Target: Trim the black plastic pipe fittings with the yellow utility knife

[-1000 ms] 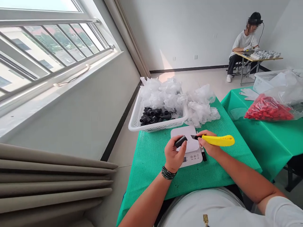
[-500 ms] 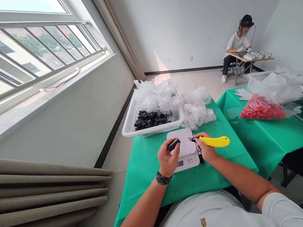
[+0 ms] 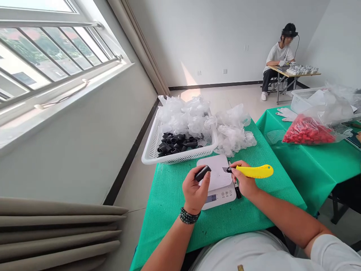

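Between the thumb and fingers of my left hand (image 3: 195, 188) is a black tube-like fitting (image 3: 202, 173), tilted up to the right. My right hand (image 3: 244, 180) grips a yellow utility knife (image 3: 258, 171) near its front, its short blade pointing left toward the fitting but apart from it. Both hands are above a white digital scale (image 3: 218, 197), whose display reads zero. Beside the scale, partly under my right hand, lies a black marker (image 3: 237, 190). Behind them, a white plastic basket (image 3: 180, 157) holds several black fittings (image 3: 176, 142) at its near side.
Clear plastic bags (image 3: 186, 113) fill the basket's back, and more crumpled bags (image 3: 235, 131) lie to its right. On the adjoining green table are a bag of red parts (image 3: 307, 130), a white glove (image 3: 287, 114) and another basket (image 3: 306, 99). A person (image 3: 280, 56) sits at a far table.
The camera view has shifted slightly. Both hands keep their grips on the black fitting and the utility knife, and their spacing is nearly the same.
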Available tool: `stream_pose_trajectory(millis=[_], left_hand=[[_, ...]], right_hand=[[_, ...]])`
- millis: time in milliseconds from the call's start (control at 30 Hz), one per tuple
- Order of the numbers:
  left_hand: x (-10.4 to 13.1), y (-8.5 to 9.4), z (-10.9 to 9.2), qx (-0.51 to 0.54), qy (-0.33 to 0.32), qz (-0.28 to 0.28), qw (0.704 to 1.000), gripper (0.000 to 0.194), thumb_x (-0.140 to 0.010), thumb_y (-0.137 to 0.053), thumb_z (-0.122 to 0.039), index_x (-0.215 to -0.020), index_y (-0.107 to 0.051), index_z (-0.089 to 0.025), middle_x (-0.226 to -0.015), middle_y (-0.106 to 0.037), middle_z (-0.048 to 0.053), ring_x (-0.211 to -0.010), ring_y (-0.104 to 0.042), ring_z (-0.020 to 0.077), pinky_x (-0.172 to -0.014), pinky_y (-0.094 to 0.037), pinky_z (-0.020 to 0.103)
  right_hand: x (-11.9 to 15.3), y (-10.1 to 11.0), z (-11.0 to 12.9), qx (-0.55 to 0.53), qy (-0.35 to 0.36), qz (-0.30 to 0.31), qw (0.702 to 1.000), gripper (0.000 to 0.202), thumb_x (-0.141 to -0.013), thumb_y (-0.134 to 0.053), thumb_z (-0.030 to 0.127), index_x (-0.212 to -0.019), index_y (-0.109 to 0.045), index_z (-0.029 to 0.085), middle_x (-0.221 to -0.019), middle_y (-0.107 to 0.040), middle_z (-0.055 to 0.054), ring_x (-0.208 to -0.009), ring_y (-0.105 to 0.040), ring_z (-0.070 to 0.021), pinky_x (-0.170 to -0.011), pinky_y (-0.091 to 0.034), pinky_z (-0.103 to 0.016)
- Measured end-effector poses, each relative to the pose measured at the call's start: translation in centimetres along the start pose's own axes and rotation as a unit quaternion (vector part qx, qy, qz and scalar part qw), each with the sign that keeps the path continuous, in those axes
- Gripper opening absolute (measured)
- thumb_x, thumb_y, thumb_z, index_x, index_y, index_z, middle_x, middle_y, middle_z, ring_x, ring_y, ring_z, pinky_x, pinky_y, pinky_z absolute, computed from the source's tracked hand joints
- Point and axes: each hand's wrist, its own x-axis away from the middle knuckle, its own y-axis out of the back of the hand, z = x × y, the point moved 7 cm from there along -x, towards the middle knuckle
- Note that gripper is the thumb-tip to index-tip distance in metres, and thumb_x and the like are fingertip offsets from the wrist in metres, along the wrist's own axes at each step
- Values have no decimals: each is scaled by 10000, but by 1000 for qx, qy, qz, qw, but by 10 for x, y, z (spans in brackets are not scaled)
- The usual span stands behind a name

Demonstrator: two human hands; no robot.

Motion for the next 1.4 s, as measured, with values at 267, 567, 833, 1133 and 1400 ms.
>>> stream_pose_trajectory(millis=[267,567,833,1133,1400], left_hand=[[2,-8,-14,-18,-49,29,998,169,-958,-723,-297,-1090,-741,-193,-970,-805,65,-840,-780,182,-733,-640,268],[3,-13,-18,-28,-92,48,994,194,-969,-726,-257,-1159,-725,-219,-1028,-780,66,-905,-754,180,-787,-635,285],[5,-20,-21,-25,-76,66,995,157,-949,-714,-242,-1103,-704,-213,-978,-750,48,-862,-720,165,-758,-615,273],[10,-20,-19,-13,-61,49,997,154,-960,-703,-291,-1090,-704,-210,-984,-756,60,-870,-739,184,-765,-628,297],[9,-21,-21,-11,-69,61,996,160,-970,-701,-271,-1120,-713,-218,-994,-765,56,-865,-734,173,-750,-615,275]], right_hand=[[-5,-1,1,12,-17,3,1000,209,-824,-752,396,-936,-690,231,-540,-575,80,-501,-516,-112,-537,-403,-256],[-13,-2,-2,-30,-41,9,999,309,-809,-802,474,-948,-635,255,-582,-593,81,-487,-547,-114,-475,-446,-238],[-11,-5,4,-3,-24,37,999,337,-832,-823,512,-956,-659,245,-583,-622,73,-491,-559,-110,-510,-485,-247],[-10,-16,26,100,68,81,989,230,-829,-808,472,-889,-784,251,-767,-680,-9,-605,-560,-141,-596,-483,-303],[-4,-19,35,131,85,91,984,114,-858,-778,360,-883,-786,249,-778,-683,-7,-682,-579,-158,-679,-488,-308]])
